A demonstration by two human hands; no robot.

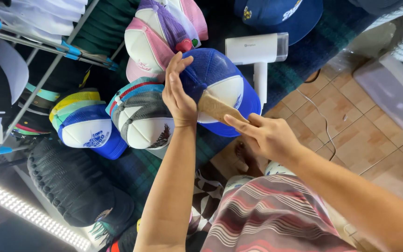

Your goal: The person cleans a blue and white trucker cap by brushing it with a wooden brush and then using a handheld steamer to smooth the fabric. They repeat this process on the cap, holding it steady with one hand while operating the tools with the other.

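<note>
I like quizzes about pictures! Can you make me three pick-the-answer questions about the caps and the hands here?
1. Where is the white hand-held appliance?
A. Beside the held cap, on the dark plaid cloth
B. On the tiled floor
C. In the left hand

2. What colours is the held cap?
A. Pink and white
B. Blue and white
C. All black

3. What is the right hand doing?
A. Resting empty on the lap
B. Pressing a tan wooden tool against the cap
C. Holding a cable

Answers: 1 A, it lies on the plaid cloth just right of the cap. 2 B, blue mesh and brim, white front. 3 B, the wooden tool lies on the cap while the left hand steadies the cap.
</note>
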